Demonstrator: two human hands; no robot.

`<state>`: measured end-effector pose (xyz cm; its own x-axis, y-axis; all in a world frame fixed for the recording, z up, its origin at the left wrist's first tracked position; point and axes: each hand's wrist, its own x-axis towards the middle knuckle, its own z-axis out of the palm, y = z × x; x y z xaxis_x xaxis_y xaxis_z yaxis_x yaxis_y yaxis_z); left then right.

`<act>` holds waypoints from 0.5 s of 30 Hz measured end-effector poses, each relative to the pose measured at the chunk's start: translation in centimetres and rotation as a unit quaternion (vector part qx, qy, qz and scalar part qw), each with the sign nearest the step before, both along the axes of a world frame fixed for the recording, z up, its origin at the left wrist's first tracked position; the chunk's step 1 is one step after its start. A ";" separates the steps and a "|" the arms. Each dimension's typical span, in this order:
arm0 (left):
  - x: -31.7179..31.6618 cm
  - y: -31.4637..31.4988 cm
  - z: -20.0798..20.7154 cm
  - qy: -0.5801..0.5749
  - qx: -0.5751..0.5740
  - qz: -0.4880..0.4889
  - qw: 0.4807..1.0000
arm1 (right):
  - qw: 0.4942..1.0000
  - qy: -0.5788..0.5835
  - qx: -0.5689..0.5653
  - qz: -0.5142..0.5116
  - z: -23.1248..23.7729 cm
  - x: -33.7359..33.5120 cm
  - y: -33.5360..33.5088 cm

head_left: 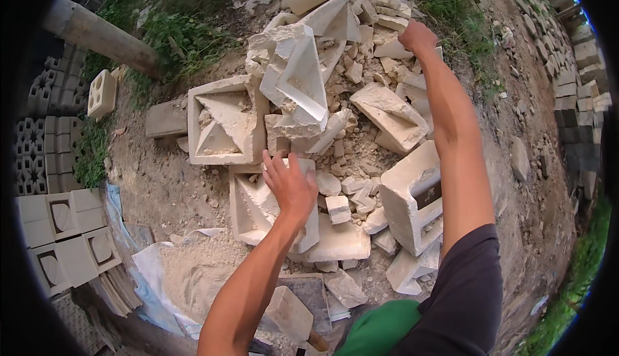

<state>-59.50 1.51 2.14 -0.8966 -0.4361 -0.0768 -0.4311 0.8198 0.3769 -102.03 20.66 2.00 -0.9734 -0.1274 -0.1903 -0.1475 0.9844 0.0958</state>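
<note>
My left hand [291,187] lies over the top of a pale cast block [246,202] with a slanted recess, its fingers spread apart. Far out to the right, my right hand [419,38] is curled closed at the edge of the rubble heap, beside a pale broken slab [391,49]. Whatever its fingers may hold is hidden. Between the hands lie broken block pieces [293,76] and a tilted block with a moulded face [391,116]. A square block with a triangular relief [227,121] stands just beyond my left hand.
Pale powder [203,272] lies on a sheet at lower left, near a pale block-headed tool with a wooden handle [317,340]. Patterned blocks [61,211] are stacked at left, below a slanting post [103,37]. A hollow block [412,198] stands beneath my right arm.
</note>
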 end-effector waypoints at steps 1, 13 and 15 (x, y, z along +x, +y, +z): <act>-0.1 0.0 0.2 0.004 0.001 -0.004 1.000 | 1.000 0.019 0.000 -0.018 0.2 -0.3 -0.5; -0.3 0.0 0.5 -0.004 0.006 0.003 1.000 | 0.996 0.012 -0.065 -0.066 -3.5 -2.7 -5.1; -0.4 0.2 0.4 -0.007 0.004 0.007 1.000 | 0.996 -0.012 -0.070 -0.057 -4.0 -3.4 -4.7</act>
<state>-59.89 1.68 2.51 -0.8890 -0.4483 -0.0934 -0.4482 0.8102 0.3777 -105.42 15.94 -2.05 -0.9783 -0.0427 -0.2028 -0.0343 0.9984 -0.0449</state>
